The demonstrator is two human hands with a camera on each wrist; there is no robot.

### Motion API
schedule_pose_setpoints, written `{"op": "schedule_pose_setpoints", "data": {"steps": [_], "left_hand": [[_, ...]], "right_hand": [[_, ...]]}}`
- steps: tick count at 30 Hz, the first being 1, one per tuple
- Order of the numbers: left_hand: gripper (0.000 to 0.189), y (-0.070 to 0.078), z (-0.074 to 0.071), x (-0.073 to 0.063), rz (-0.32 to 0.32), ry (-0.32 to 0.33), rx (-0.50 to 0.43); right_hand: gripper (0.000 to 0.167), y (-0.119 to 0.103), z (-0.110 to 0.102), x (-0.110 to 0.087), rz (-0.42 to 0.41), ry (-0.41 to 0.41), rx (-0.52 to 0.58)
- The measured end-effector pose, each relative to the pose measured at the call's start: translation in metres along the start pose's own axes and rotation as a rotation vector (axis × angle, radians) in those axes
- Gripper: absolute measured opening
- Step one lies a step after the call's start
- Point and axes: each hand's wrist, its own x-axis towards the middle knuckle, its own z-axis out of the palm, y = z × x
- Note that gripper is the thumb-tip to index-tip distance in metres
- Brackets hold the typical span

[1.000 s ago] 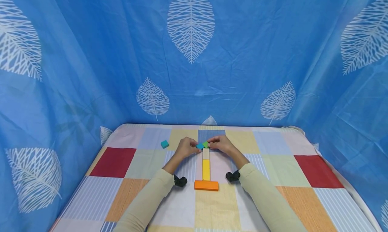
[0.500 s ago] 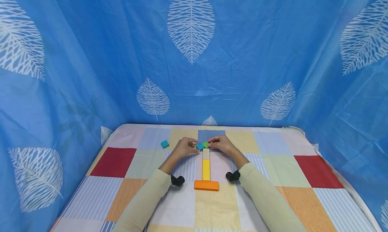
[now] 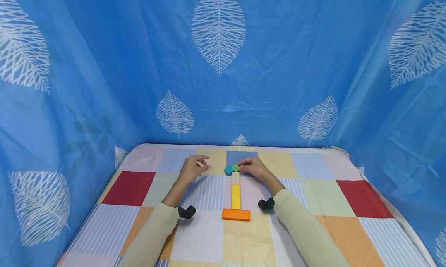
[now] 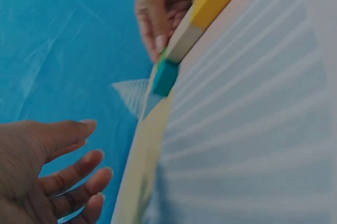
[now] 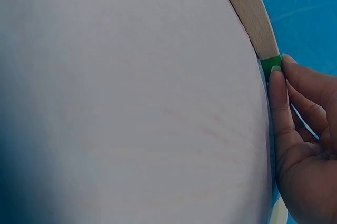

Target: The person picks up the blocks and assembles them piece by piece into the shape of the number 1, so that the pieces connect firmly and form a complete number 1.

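Observation:
My right hand [image 3: 255, 167] pinches a green block [image 5: 271, 64] between thumb and finger, at the far end of a row of blocks. A teal block [image 3: 228, 171] lies against the green one on its left. Nearer to me in the row come a plain wooden block [image 3: 235, 178] and a yellow block [image 3: 235, 197], with an orange block [image 3: 236, 215] lying crosswise at the near end. My left hand [image 3: 192, 169] hovers left of the row, fingers apart and holding nothing in the left wrist view. A second teal block, seen earlier, is hidden, apparently behind this hand.
A patchwork cloth [image 3: 139, 187] covers the table. Blue curtains [image 3: 271, 85] with white leaf prints hang at the back and both sides. Black devices [image 3: 187, 212] are worn at both wrists.
My left hand has let go of the teal block by the row and moved left, covering the spot of the other teal block. My right hand stays at the green block.

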Motion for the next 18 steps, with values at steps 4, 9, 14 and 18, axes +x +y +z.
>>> {"op": "schedule_pose_setpoints", "data": {"steps": [4, 9, 14, 18], "left_hand": [[0.036, -0.005, -0.016, -0.002, -0.001, 0.097, 0.071], [0.040, -0.015, -0.030, -0.006, -0.017, 0.191, 0.133], [0.048, -0.028, -0.042, -0.006, -0.044, 0.228, 0.146], [0.051, -0.037, -0.051, -0.005, -0.063, 0.258, 0.131]], "right_hand": [[0.026, -0.002, 0.000, -0.003, 0.004, 0.011, -0.002], [0.025, -0.001, 0.000, -0.001, 0.016, 0.015, -0.003], [0.025, 0.000, 0.001, 0.000, 0.010, 0.018, -0.019], [0.025, -0.002, 0.001, 0.000, 0.008, 0.018, -0.021]]}}
